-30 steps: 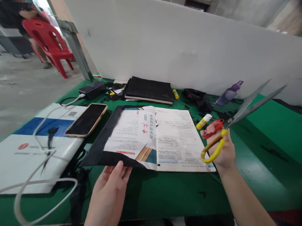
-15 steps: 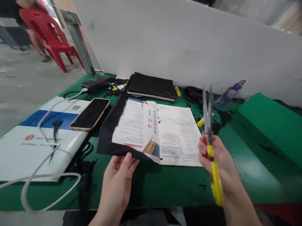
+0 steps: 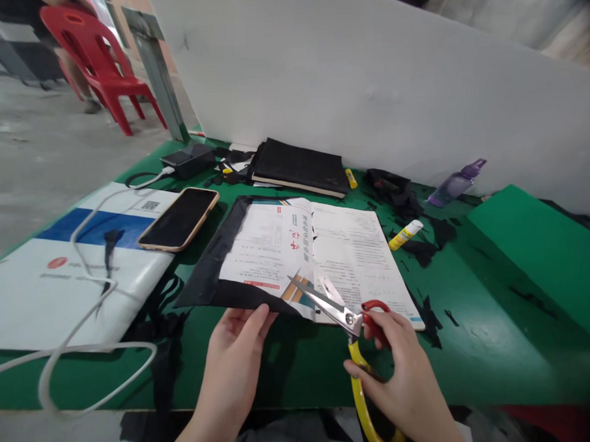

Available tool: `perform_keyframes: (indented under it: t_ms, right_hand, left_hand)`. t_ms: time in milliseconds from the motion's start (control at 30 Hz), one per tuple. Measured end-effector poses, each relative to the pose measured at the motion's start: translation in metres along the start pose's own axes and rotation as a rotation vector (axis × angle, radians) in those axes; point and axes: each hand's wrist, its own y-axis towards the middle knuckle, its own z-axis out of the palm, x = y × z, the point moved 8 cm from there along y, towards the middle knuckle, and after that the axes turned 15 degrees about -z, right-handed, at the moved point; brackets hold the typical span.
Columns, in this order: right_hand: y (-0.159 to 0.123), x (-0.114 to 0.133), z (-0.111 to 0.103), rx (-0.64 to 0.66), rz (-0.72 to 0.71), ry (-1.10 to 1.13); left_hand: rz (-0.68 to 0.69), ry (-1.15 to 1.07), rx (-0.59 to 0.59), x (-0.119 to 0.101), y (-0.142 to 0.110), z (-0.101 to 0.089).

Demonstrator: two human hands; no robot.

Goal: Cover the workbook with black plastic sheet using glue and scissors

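An open book (image 3: 357, 250) lies on the green table, its left cover edged with folded black material (image 3: 205, 269). My left hand (image 3: 240, 349) pinches the lower edge of that cover, thumb on top and fingers beneath, lifting it slightly. In my right hand (image 3: 400, 375) is a pair of scissors (image 3: 349, 318) with one red and one yellow handle. Their blades are spread and point left, over the lower part of the book near its spine. Whether a blade touches the paper I cannot tell.
A phone (image 3: 180, 219) rests on a white-and-blue folder (image 3: 76, 296) with a white cable (image 3: 92, 277) across it. Behind the book are a black-covered book (image 3: 300, 168) and a purple bottle (image 3: 457, 182). A glue stick (image 3: 406, 234) and black scraps (image 3: 430, 321) lie to the right.
My right hand has brought the scissors down and left from upright beside the book to over its lower edge, blades now apart. My left hand keeps its pinch on the cover.
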Motion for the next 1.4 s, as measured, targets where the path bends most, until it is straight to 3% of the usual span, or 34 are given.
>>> perform_keyframes:
  t_ms: [200,333,633,900,1067,1400]
  right_hand:
    - [0.006,0.009,0.01,0.106,-0.096,-0.045]
    - [0.011,0.013,0.011,0.116,-0.147,-0.108]
    - [0.017,0.014,0.013,0.132,-0.193,-0.118]
    - [0.02,0.013,0.009,0.086,-0.269,-0.171]
    - [0.015,0.01,0.008,0.062,-0.246,-0.175]
    - [0.006,-0.001,0.007,0.074,-0.173,-0.121]
  left_hand:
    - [-0.059,-0.058,0.057,0.004,0.005,0.002]
    - [-0.096,-0.087,0.132,0.003,0.004,0.011]
    - [-0.151,-0.136,0.175,0.008,0.008,0.016]
    - [-0.137,-0.098,0.127,0.009,0.007,0.015]
    - [-0.095,-0.091,-0.043,0.007,-0.004,0.006]
    - [-0.06,-0.117,0.05,0.01,-0.003,0.014]
